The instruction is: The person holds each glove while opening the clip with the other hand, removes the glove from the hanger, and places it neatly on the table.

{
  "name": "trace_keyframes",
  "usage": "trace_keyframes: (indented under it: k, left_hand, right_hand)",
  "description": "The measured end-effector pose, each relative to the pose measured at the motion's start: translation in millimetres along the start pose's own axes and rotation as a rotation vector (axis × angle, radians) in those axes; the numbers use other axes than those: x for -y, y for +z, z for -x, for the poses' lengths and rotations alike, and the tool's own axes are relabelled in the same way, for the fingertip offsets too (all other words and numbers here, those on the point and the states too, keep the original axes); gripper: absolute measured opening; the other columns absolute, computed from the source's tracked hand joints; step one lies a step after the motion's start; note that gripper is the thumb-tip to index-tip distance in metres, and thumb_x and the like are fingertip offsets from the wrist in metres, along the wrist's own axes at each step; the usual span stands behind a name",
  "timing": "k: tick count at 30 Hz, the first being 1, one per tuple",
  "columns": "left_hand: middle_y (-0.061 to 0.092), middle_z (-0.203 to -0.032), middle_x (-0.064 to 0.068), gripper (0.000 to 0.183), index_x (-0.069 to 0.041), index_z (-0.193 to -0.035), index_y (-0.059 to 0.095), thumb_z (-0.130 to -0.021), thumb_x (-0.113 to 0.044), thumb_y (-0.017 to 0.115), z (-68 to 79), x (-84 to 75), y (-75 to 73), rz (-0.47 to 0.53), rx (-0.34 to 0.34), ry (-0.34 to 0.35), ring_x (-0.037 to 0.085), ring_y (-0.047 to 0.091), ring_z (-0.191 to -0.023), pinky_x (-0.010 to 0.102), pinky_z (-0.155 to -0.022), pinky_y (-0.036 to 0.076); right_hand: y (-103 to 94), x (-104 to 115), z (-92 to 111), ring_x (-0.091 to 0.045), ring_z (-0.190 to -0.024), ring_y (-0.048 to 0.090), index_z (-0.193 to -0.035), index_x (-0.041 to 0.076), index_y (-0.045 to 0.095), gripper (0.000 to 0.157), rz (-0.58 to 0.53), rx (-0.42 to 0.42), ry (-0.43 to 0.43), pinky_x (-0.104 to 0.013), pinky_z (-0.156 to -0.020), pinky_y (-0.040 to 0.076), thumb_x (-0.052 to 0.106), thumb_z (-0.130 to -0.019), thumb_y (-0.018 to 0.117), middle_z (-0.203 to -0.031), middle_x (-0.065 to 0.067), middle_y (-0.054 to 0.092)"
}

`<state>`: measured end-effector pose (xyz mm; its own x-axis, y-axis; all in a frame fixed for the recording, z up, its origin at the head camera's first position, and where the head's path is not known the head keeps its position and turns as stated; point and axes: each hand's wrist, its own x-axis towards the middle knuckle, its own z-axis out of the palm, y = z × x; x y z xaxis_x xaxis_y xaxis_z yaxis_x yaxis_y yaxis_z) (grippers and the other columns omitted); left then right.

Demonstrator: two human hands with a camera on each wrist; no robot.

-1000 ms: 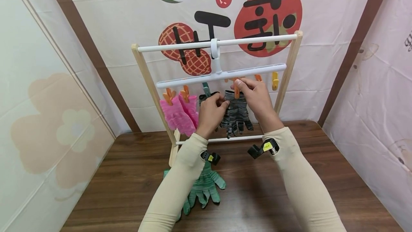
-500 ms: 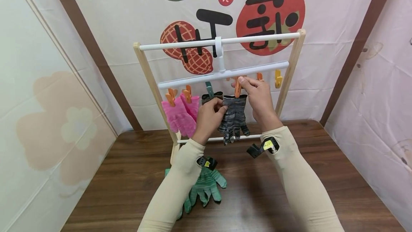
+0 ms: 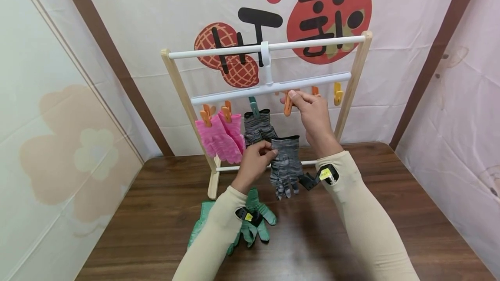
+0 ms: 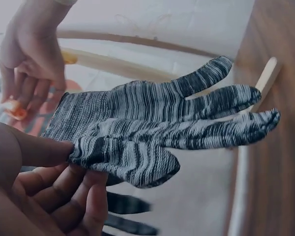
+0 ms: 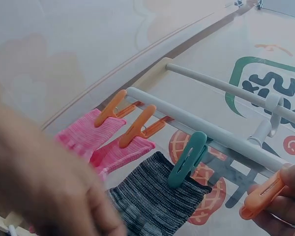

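Where the left sleeve [image 3: 218,229] crosses the table [image 3: 422,211], it covers part of the green gloves [image 3: 265,212] lying below the white hanger [image 3: 230,95], so I cannot count them. Farther in, still under the hanger, the left hand [image 3: 254,161] pinches a striped grey glove [image 3: 288,159] between thumb and fingers near the cuff, its fingers dangling. Change noted on my feeds: half a second ago that cuff met the orange clip [image 3: 288,104]; it has since dropped, leaving a visible gap. Judgement: this glove is freed, and its unclipping looks done. The right hand [image 3: 315,118] grasps the orange clip just under the hanger's right half; the right wrist view crops that hand, and I cannot tell whether the clip is squeezed open. Under the hanger's middle, a second grey glove [image 3: 258,127] hangs from a teal clip [image 3: 254,107], its lower part hidden behind the left hand. Two pink gloves [image 3: 218,140] hang beneath the hanger's left end; a yellow clip [image 3: 337,94] sits by its right end. Beyond the hanger, the backdrop [image 3: 406,8] bears print, cropped at top. Right wrist view: the near hand is blurred.
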<state>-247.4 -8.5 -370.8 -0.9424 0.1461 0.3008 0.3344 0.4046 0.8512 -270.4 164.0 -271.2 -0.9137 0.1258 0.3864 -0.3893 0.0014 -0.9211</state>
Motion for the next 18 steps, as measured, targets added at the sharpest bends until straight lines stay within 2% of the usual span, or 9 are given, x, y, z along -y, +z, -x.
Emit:
trace_keyframes:
  k: [3, 5, 10, 14, 18]
  left_hand:
    - [0.07, -0.085, 0.007, 0.012, -0.001, -0.099, 0.069, -0.096, -0.013, 0.07, 4.4, 9.8, 8.4, 0.091, 0.056, -0.081, 0.016, 0.061, -0.072, 0.035, -0.067, 0.053]
    - [0.07, -0.088, 0.008, 0.013, -0.001, -0.099, 0.068, -0.096, -0.013, 0.07, 7.6, 16.3, 15.8, 0.143, 0.085, -0.148, 0.017, 0.061, -0.076, 0.041, -0.073, 0.055]
    - [0.067, -0.1, 0.01, 0.016, 0.001, -0.102, 0.067, -0.096, -0.014, 0.069, 18.0, 36.3, 34.6, 0.259, 0.148, -0.302, 0.018, 0.063, -0.079, 0.046, -0.08, 0.055]
    - [0.066, -0.095, 0.009, 0.015, 0.002, -0.1, 0.066, -0.096, -0.012, 0.069, 24.7, 49.3, 45.7, 0.299, 0.178, -0.366, 0.018, 0.062, -0.074, 0.052, -0.083, 0.055]
    - [0.065, -0.087, 0.006, 0.013, 0.002, -0.096, 0.067, -0.095, -0.011, 0.07, 28.4, 58.8, 52.9, 0.283, 0.188, -0.385, 0.018, 0.062, -0.072, 0.054, -0.082, 0.055]
  right_hand:
    - [0.6, 0.3, 0.7, -0.016, -0.117, 0.061, -0.104, 0.004, 0.08, 0.032, -0.004, 0.0, -0.001, -0.044, -0.109, 0.034, 0.032, -0.101, 0.066, -0.099, -0.008, 0.077]
    - [0.1, 0.5, 0.8, -0.016, -0.115, 0.062, -0.103, 0.004, 0.08, 0.032, -0.006, 0.003, -0.002, -0.044, -0.108, 0.034, 0.032, -0.101, 0.065, -0.099, -0.008, 0.078]
    - [-0.5, 0.9, 1.0, -0.017, -0.114, 0.063, -0.104, 0.003, 0.08, 0.032, -0.011, 0.005, 0.0, -0.043, -0.107, 0.035, 0.032, -0.101, 0.066, -0.097, -0.007, 0.078]
    - [-0.7, 1.4, 1.0, -0.017, -0.113, 0.064, -0.104, 0.005, 0.08, 0.03, -0.013, 0.004, 0.0, -0.042, -0.106, 0.035, 0.032, -0.101, 0.066, -0.097, -0.007, 0.078]
    - [-0.4, 1.9, 1.3, -0.016, -0.114, 0.063, -0.103, 0.004, 0.08, 0.03, -0.008, 0.0, 0.007, -0.042, -0.106, 0.036, 0.031, -0.101, 0.066, -0.097, -0.006, 0.078]
